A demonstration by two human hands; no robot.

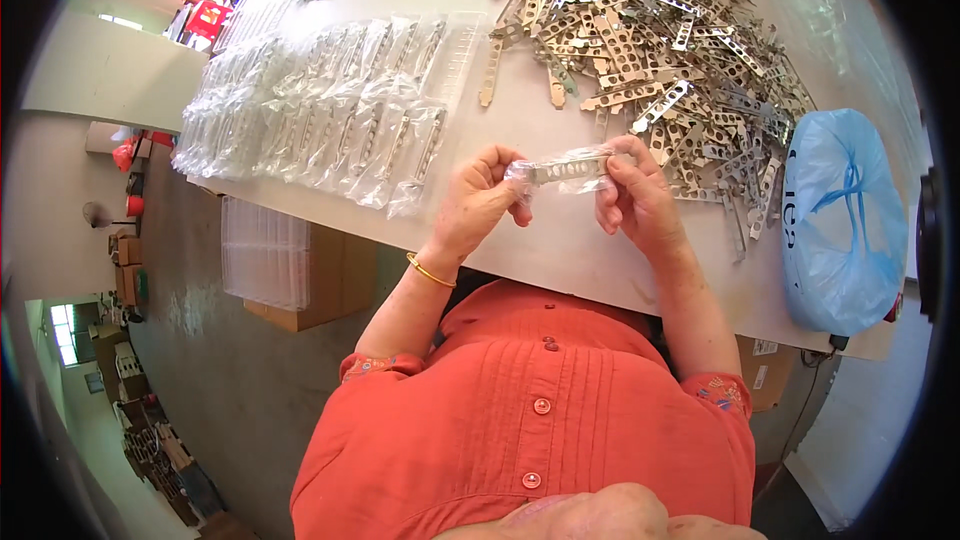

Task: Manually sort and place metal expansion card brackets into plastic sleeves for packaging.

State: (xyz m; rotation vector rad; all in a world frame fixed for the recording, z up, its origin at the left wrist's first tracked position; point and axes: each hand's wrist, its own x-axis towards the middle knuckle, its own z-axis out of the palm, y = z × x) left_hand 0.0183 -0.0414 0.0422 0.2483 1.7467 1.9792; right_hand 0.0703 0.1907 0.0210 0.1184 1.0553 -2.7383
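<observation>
Between my two hands, just above the table's near edge, is a flat metal bracket (568, 171) with a row of round holes, wrapped in a clear plastic bag. My left hand (485, 195) pinches the bunched plastic at the bracket's left end. Fingers of my right hand (640, 195) close on its right end, hiding that tip. Beyond my right hand spreads a big heap of loose metal brackets (640, 50). To the left, a clear plastic tray (455, 65) holds rows of bagged brackets (310, 120).
A blue plastic bag (845, 220), tied at the top, stands on the table (560, 250) at the right. Clear film (820, 15) lies at the far right. Below the table's left edge, clear trays (265, 252) rest against a cardboard box (335, 275).
</observation>
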